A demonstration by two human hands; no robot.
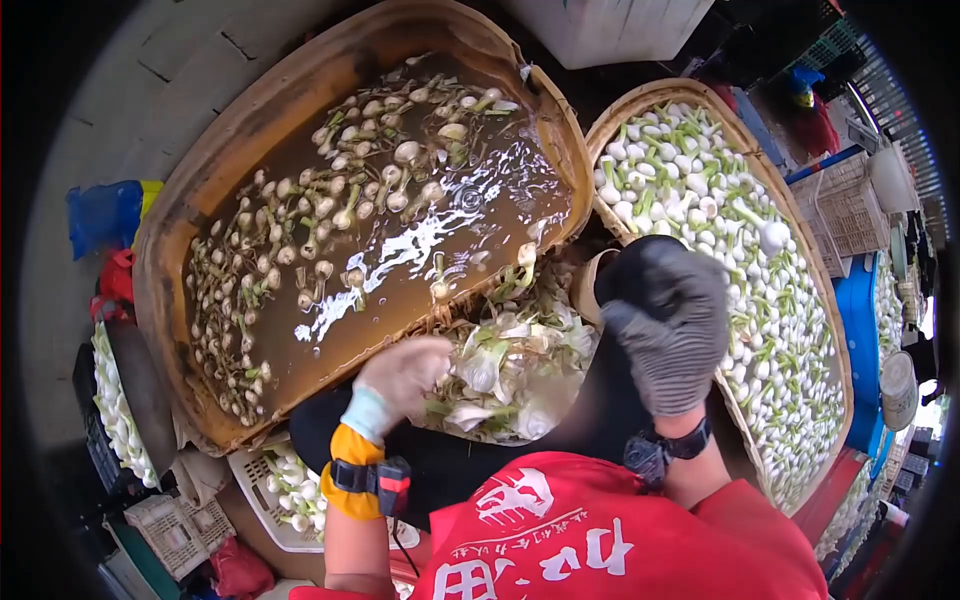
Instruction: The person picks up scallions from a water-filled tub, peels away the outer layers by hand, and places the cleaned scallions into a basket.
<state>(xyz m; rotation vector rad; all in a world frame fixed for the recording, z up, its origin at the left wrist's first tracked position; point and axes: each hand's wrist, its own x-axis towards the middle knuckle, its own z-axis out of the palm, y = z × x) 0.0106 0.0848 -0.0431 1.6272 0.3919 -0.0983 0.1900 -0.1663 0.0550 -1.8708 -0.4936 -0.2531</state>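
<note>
My left hand (403, 377), in a pale glove, is over the near rim of the brown-water tub, beside a heap of peeled skins and leaves (500, 372) between my legs. Its fingers are curled and blurred; what they hold, if anything, is hidden. My right hand (675, 335), in a grey striped glove, is above my right knee, fingers bent, its grip unclear. Unpeeled bulbs (335, 190) float in the tub (165, 300) ahead and left. White bulbs with green stems (690, 180) fill the tub (848, 400) on the right.
At the lower left, a white basket (262, 500) holds more bulbs. A white container (610, 25) stands at the top. Crates (840, 215) and a blue tub (857, 310) are at the far right. A blue bag (100, 215) lies by the left wall.
</note>
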